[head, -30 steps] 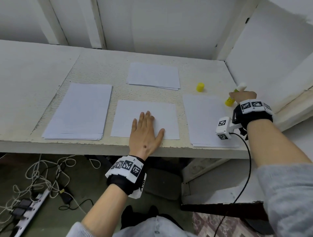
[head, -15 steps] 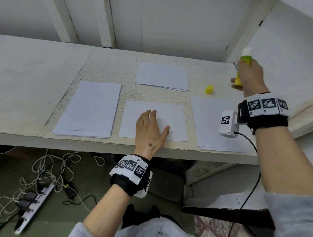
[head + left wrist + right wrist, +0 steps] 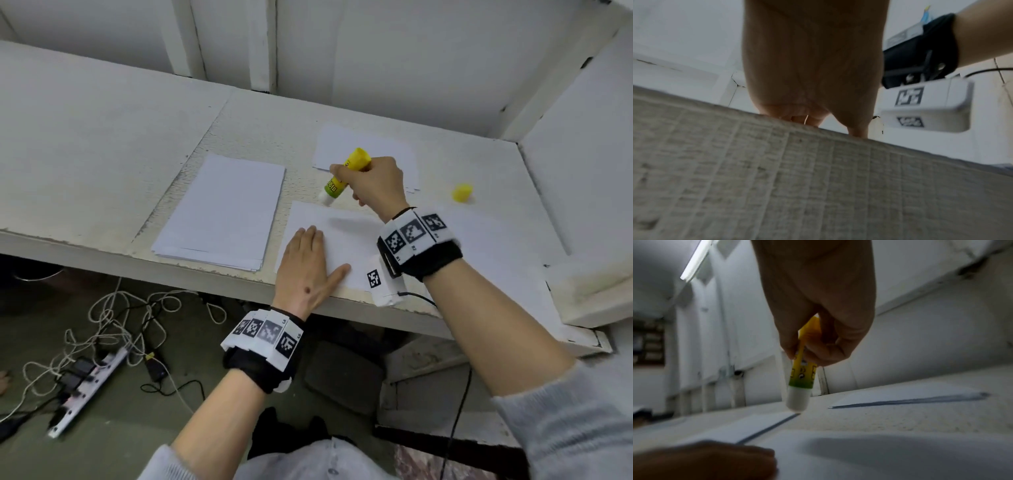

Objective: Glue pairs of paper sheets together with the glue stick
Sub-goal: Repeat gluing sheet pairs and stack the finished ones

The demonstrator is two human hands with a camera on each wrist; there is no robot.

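Right hand (image 3: 375,183): I grip the glue stick (image 3: 342,178), tip tilted down, just over the far left corner of the middle sheet (image 3: 346,240).
Left hand (image 3: 305,270): my fingers lie flat, pressing that sheet.
Cap (image 3: 462,193): off, on the table (image 3: 102,144).

Glue stick (image 3: 343,177) now down at centre sheet (image 3: 346,236)

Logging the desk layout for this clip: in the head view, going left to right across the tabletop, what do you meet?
Stack of paper → left hand pressing flat on the middle sheet → glue stick, gripped by the right hand → yellow cap.
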